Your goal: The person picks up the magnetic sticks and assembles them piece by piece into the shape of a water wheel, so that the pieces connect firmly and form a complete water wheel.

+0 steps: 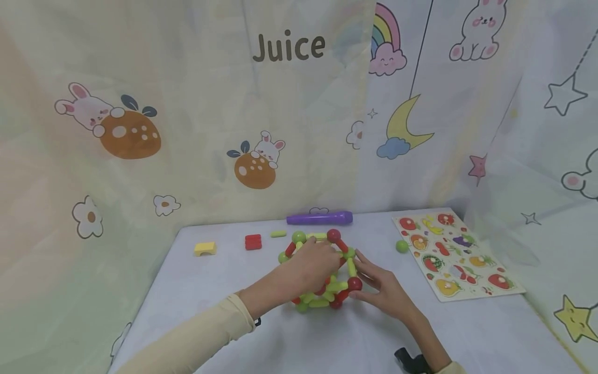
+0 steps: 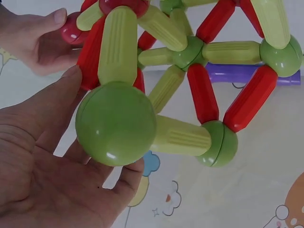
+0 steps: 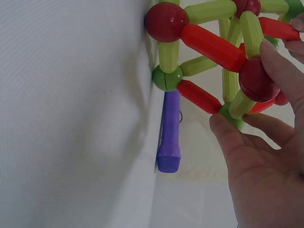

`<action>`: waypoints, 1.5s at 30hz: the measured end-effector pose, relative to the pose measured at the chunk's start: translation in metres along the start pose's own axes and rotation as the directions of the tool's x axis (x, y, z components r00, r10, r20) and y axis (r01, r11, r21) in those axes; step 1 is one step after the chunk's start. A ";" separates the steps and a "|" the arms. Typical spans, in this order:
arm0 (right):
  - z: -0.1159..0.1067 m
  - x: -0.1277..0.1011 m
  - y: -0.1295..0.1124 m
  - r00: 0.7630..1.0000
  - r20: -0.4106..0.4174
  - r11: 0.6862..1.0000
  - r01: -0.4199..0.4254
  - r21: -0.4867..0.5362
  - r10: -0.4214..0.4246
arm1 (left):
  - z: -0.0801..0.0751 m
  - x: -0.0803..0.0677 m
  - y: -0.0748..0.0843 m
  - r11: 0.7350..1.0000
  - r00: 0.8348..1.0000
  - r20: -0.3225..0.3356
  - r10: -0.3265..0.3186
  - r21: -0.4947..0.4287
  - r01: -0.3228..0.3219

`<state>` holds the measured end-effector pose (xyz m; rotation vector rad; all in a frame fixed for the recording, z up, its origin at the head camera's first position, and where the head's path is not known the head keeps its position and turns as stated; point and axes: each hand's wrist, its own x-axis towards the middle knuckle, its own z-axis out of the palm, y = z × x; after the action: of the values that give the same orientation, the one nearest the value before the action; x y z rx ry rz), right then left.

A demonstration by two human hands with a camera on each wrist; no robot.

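A ball-and-stick magnetic building frame (image 1: 320, 303) of red and green balls joined by red and lime rods rests mid-table. My left hand (image 1: 310, 266) reaches over it from above. In the left wrist view, that thumb and fingers pinch a red rod (image 2: 90, 59) beside a large green ball (image 2: 115, 124). On the frame's right side, my right hand (image 1: 385, 293) grips it. The right wrist view has the thumb on a dark red ball (image 3: 258, 80) and fingertips at a green ball (image 3: 231, 116). Parts of the frame are hidden behind the left hand.
Behind the frame lies a purple stick (image 1: 320, 218). A lime rod (image 1: 278, 234), red blocks (image 1: 253, 242) and a yellow arch block (image 1: 205, 249) sit to the left. At right are a loose green ball (image 1: 402, 246) and a fruit puzzle board (image 1: 455, 254). A printed curtain (image 1: 196, 104) hangs behind.
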<state>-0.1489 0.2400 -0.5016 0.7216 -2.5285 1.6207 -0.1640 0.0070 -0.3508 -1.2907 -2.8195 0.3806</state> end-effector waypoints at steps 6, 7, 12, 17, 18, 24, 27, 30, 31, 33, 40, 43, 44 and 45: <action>0.000 0.000 0.001 1.000 -0.004 1.000 0.008 -0.003 -0.008 | 0.002 0.001 -0.001 0.999 1.000 -0.005 -0.008 -0.037 0.008; 0.000 0.000 0.002 1.000 -0.005 1.000 0.010 -0.003 -0.010 | 0.001 0.002 -0.001 0.999 1.000 -0.004 -0.008 -0.036 0.008; 0.001 0.000 0.001 1.000 -0.005 1.000 0.012 -0.003 -0.012 | 0.000 0.004 0.000 1.000 1.000 0.008 0.003 -0.014 -0.003; 0.000 0.000 -0.002 1.000 0.000 1.000 0.010 0.009 -0.010 | -0.001 0.006 0.005 1.000 1.000 0.013 0.006 0.023 -0.006; 0.000 0.000 -0.003 1.000 0.000 1.000 0.010 0.011 -0.010 | -0.001 0.006 0.005 0.999 1.000 0.012 0.006 0.036 -0.006; 0.000 0.000 -0.003 1.000 0.003 1.000 0.019 0.013 -0.019 | -0.002 0.007 0.009 0.997 1.000 0.013 0.012 0.072 -0.012; 0.000 0.000 -0.002 1.000 0.005 1.000 0.023 0.019 -0.023 | -0.002 0.008 0.010 0.997 1.000 0.009 0.016 0.071 -0.016; 0.001 0.000 -0.001 1.000 0.004 0.999 0.029 0.019 -0.029 | -0.001 0.007 0.008 0.999 1.000 -0.001 0.018 0.041 -0.018; 0.001 0.000 -0.001 1.000 0.002 0.999 0.029 0.018 -0.029 | -0.001 0.007 0.008 1.000 1.000 -0.002 0.017 0.020 -0.017; 0.001 0.000 0.000 1.000 -0.001 0.999 0.031 0.013 -0.031 | -0.002 0.007 0.006 0.999 1.000 0.006 0.007 -0.051 -0.006; 0.001 0.000 -0.001 1.000 -0.010 1.000 0.021 -0.003 -0.021 | -0.004 0.009 -0.002 0.962 0.997 0.051 -0.060 -0.265 0.071; 0.001 0.000 -0.001 1.000 -0.011 1.000 0.023 -0.003 -0.023 | -0.004 0.008 -0.002 0.961 0.997 0.043 -0.064 -0.266 0.074; 0.001 -0.001 -0.001 1.000 -0.012 1.000 0.025 -0.003 -0.025 | -0.004 0.008 -0.002 0.960 0.997 0.039 -0.062 -0.270 0.070; 0.001 -0.001 -0.001 1.000 -0.012 1.000 0.026 -0.004 -0.026 | -0.005 0.007 -0.003 0.955 0.997 0.036 -0.064 -0.287 0.072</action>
<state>-0.1471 0.2390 -0.5016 0.7389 -2.5019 1.6069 -0.1698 0.0112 -0.3463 -1.2315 -3.0182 -0.0196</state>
